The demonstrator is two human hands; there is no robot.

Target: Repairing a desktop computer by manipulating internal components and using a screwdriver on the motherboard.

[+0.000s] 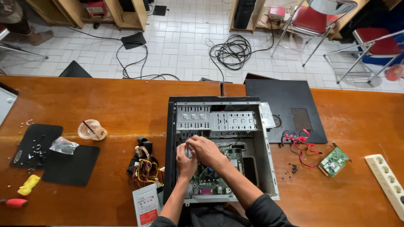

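Working mid-frame, both hands, left hand (185,159) and right hand (205,149), pinch something small, unclear what, inside the opened computer case (219,147); side panel (284,109), power supply (146,204) and expansion card (334,161) already out, motherboard (214,176) still in

Dark sleeves pushed up past the elbows leave 2 forearms and both hands bare.

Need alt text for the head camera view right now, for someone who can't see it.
Both hands, left hand and right hand, meet inside an open computer case lying on an orange wooden table, over its green motherboard. A removed power supply with coloured wires lies left; a black side panel and small circuit card lie right.
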